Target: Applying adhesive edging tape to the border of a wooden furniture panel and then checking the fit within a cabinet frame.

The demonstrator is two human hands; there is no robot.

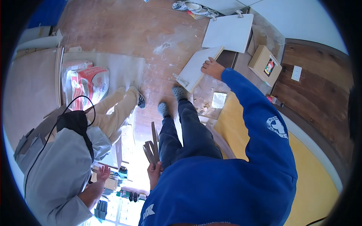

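My right hand (213,69) reaches forward, its fingers curled over the edge of a white cabinet door (200,67) that stands swung out from a low cabinet. A second white door (229,33) lies farther off, its hinges showing on its far edge. Down by my left thigh, my left hand (154,172) is closed around several thin brown strips (151,148) that fan upward. Their material is hard to make out.
To my left stands a person in a grey top (56,169). Behind them are red-and-white bags (89,83) on a board. A cardboard box (265,66) sits on the cabinet at right, near a plastic bottle (275,100). Debris and a white square (218,100) lie beside a yellow surface (235,124).
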